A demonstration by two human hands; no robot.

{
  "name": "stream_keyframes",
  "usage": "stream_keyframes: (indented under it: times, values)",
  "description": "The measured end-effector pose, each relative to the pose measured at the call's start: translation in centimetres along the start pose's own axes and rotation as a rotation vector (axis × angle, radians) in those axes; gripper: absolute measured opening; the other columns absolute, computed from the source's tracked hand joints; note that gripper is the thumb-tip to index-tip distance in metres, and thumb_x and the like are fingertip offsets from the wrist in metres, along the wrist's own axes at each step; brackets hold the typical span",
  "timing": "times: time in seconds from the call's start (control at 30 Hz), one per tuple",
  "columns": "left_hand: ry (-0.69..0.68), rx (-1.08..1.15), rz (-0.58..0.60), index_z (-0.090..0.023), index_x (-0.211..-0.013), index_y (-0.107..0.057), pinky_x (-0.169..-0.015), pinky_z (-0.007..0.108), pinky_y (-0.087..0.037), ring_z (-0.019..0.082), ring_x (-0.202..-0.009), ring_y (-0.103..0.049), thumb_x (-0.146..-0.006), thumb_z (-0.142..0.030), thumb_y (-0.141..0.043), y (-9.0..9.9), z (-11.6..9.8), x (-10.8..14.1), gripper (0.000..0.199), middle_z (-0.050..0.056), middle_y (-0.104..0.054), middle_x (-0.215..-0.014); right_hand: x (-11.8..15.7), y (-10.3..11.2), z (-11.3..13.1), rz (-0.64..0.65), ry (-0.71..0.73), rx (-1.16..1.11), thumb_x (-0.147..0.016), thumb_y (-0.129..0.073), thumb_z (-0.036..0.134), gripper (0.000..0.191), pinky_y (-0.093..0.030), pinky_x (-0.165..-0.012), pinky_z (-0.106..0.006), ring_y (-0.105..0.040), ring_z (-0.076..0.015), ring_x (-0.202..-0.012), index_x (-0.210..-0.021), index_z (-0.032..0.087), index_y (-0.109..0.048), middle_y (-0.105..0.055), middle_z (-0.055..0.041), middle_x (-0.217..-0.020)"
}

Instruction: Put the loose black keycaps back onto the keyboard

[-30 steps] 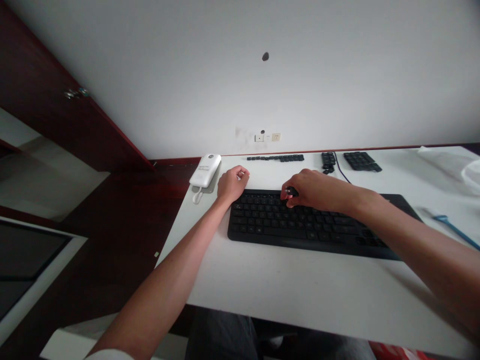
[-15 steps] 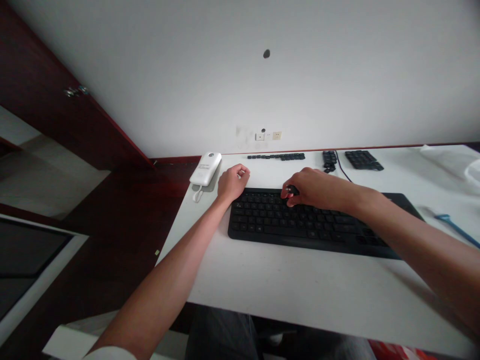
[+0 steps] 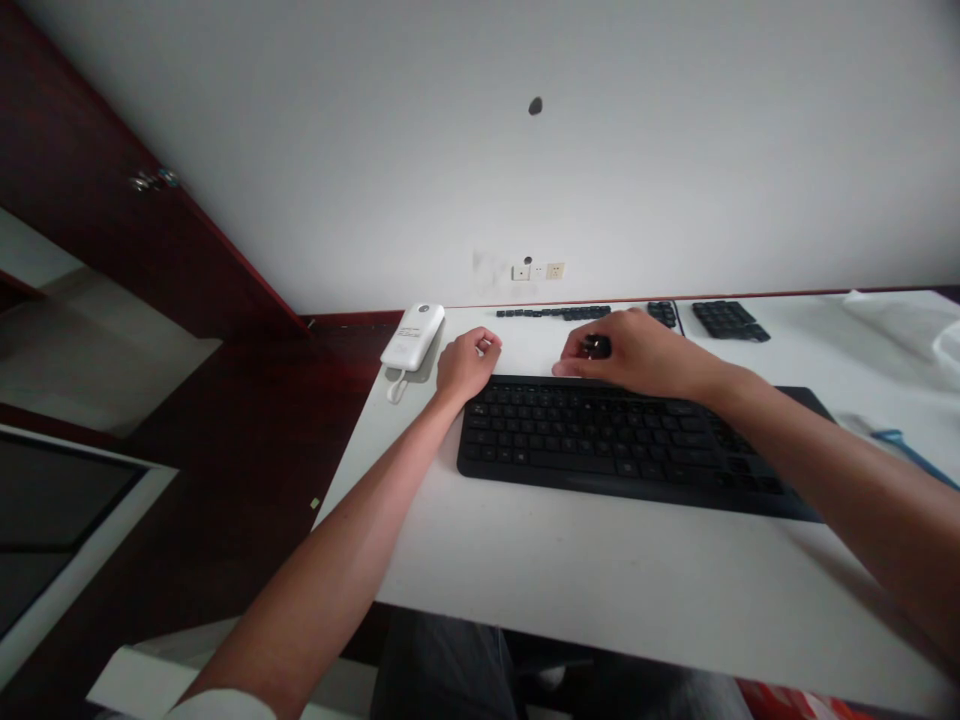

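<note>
White device (image 3: 414, 335): desk (image 3: 555, 560) far-L corner. L hand (image 3: 466, 362): half-curled at kbd's (image 3: 600, 440) far-L corner; can't tell if gripping. Kbd: mid-desk, lengthwise. Keycap row (image 3: 586, 313): nr desk rear edge. R hand (image 3: 637, 350): grasps small dk item (image 3: 598, 346) above kbd's rear edge. Keycap block (image 3: 727, 320): nr desk rear edge.

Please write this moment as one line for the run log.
left hand: beside keyboard, no object visible | right hand: holds small dark object near keyboard's far edge | keyboard: on white table
</note>
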State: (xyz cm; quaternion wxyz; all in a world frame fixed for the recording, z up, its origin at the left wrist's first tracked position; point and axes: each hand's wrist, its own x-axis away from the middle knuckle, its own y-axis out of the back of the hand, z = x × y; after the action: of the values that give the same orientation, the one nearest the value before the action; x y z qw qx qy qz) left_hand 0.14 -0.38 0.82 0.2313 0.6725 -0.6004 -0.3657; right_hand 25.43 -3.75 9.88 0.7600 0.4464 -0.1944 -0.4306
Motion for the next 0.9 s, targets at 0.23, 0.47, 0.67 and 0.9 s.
stream_keyframes:
  times: [0.23,0.47,0.67,0.9]
  values:
    - [-0.007,0.012,-0.001,-0.028,-0.092,-0.075,-0.067,0.028,-0.04,0.017,-0.074,-0.064,-0.09,-0.027,-0.062,-0.1,0.1,0.0,0.013,-0.002,-0.074,-0.085,-0.6,-2.9,0.4,-0.163,-0.037,-1.046,-0.089,-0.068,0.051,0.058,-0.022,-0.046,-0.03,-0.024,-0.0101,-0.046,-0.053,0.024,-0.029,-0.024,0.0068,-0.049]
    - [0.009,-0.01,0.008,-0.028,-0.094,-0.075,-0.071,0.028,-0.042,0.017,-0.077,-0.064,-0.091,-0.027,-0.061,0.0,-0.1,0.0,0.014,-0.001,-0.075,-0.089,-0.6,-3.9,1.2,-0.186,-0.035,-1.261,-0.08,-0.068,0.031,0.053,-0.013,-0.043,-0.028,-0.017,-0.008,-0.042,-0.05,0.025,-0.025,-0.016,0.0086,-0.047]
    - [0.003,-0.001,-0.003,-0.028,-0.092,-0.075,-0.069,0.029,-0.041,0.017,-0.075,-0.063,-0.09,-0.027,-0.062,0.0,-0.1,0.1,0.013,-0.002,-0.074,-0.088,-0.6,-4.3,1.1,-0.167,-0.008,-1.271,-0.081,-0.066,0.028,0.051,-0.011,-0.043,-0.027,-0.015,-0.0064,-0.041,-0.05,0.024,-0.026,-0.019,0.0087,-0.046]
    - [0.021,-0.006,0.013,-0.028,-0.093,-0.075,-0.07,0.029,-0.041,0.017,-0.076,-0.063,-0.091,-0.028,-0.061,0.0,-0.2,0.1,0.014,-0.001,-0.074,-0.089,-1.0,-5.1,1.7,-0.194,0.006,-1.239,-0.083,-0.066,0.026,0.05,-0.01,-0.045,-0.028,-0.017,-0.0061,-0.042,-0.049,0.023,-0.03,-0.022,0.0082,-0.047]
